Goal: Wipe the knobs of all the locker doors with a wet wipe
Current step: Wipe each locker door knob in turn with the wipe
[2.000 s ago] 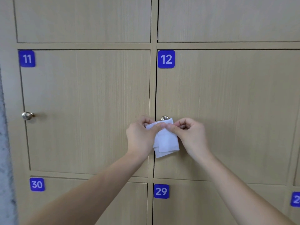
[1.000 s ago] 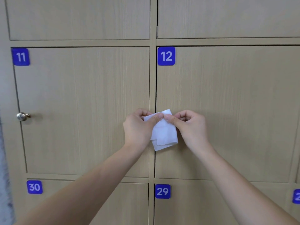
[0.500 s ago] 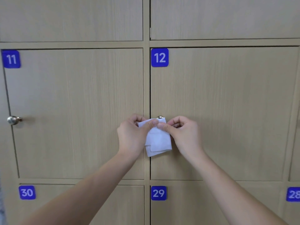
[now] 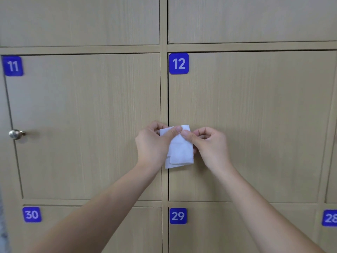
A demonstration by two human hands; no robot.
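From the head camera, both hands hold up a white wet wipe (image 4: 179, 148) in front of door 12 (image 4: 255, 125). The left hand (image 4: 152, 143) and right hand (image 4: 209, 143) each pinch its top edge. The wipe hangs long-ways down and hides that door's knob. Door 11's knob (image 4: 16, 134) sits far off, nearer the left hand.

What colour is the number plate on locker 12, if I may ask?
Blue with white digits, seen in the head view: number plate.
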